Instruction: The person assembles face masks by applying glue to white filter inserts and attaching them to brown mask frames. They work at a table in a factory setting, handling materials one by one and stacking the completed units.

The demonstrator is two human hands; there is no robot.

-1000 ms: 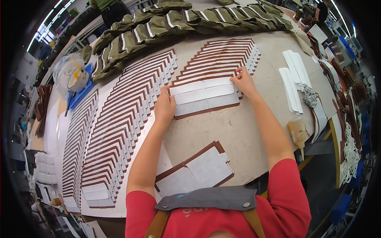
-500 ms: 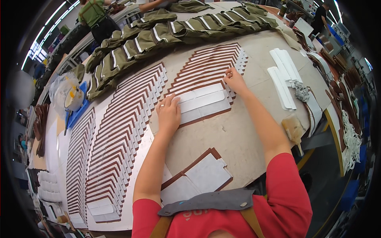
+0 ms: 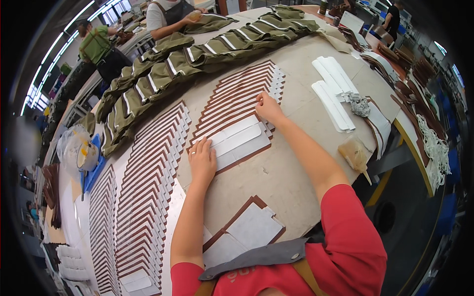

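In front of me lies a row of overlapping brown panels with white backing [image 3: 224, 116], fanned so that their edges show as stripes. The nearest panel bears a long white strip [image 3: 238, 138] along its length. My left hand [image 3: 201, 159] rests on the left end of that panel, its fingers stretched out flat. My right hand [image 3: 268, 107] is at the right edge of the row, thumb and fingers pinched together. Whatever may be between those fingertips is too small to make out. Closer to my body lies a separate brown-edged white panel [image 3: 252, 223], partly hidden by my apron.
Two longer striped rows [image 3: 148, 197] run along the left. Olive fabric pieces with white bands [image 3: 197, 54] lie across the far side. At right are white strips [image 3: 330, 106], a crumpled silvery ball [image 3: 360, 106] and a nozzled bottle [image 3: 353, 154]. A tub [image 3: 88, 157] stands far left.
The whole view has shifted, bringing more of a co-worker at the far side into sight. Both my hands keep nearly the same places on the striped row.
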